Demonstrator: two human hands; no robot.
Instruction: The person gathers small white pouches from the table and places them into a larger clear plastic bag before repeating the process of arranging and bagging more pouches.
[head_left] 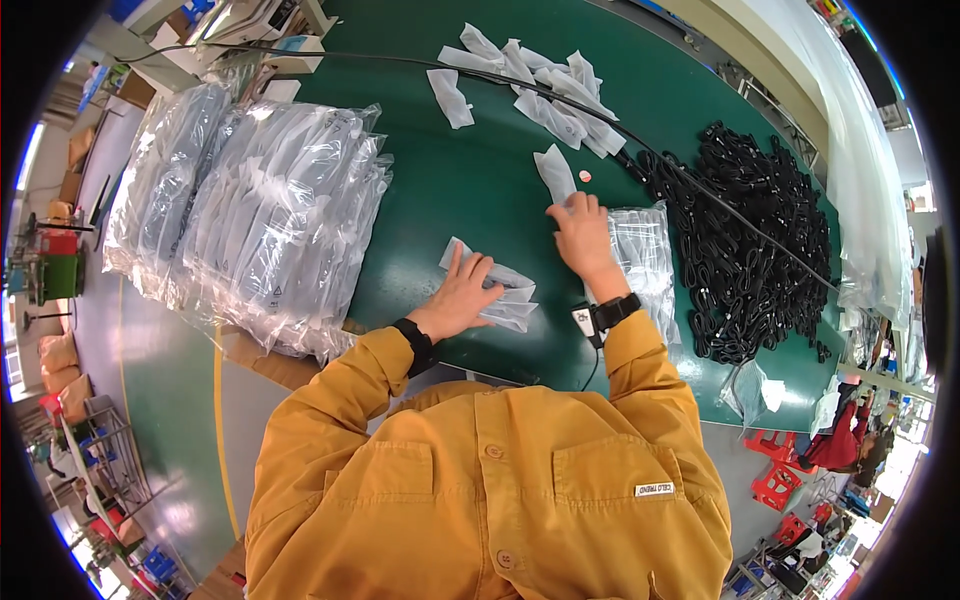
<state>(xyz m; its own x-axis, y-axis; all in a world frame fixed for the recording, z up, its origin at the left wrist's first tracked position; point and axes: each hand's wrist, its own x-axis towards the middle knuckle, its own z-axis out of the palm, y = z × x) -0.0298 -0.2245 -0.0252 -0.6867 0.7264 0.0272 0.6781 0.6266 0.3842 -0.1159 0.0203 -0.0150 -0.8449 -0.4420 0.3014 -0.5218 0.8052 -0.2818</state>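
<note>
Frosted pouches (554, 172) handled
Near pouch (516, 312) best smoothed flat under splayed left grip (462, 296); closure of right grip (584, 238) cannot be told

One head-worn fisheye view looks steeply down from close above the near edge of the green table (415, 215), facing across it, floor (165, 390) showing beside it.

We see a dark green surface (460, 190) spreading from the centre up to twelve o'clock. Toward nine, we look onto a green and grey floor (165, 360), with a yellow line (221, 420) running down it at eight. Bright windows (28, 155) glow near ten; red stools (775, 487) stand at four.
</note>
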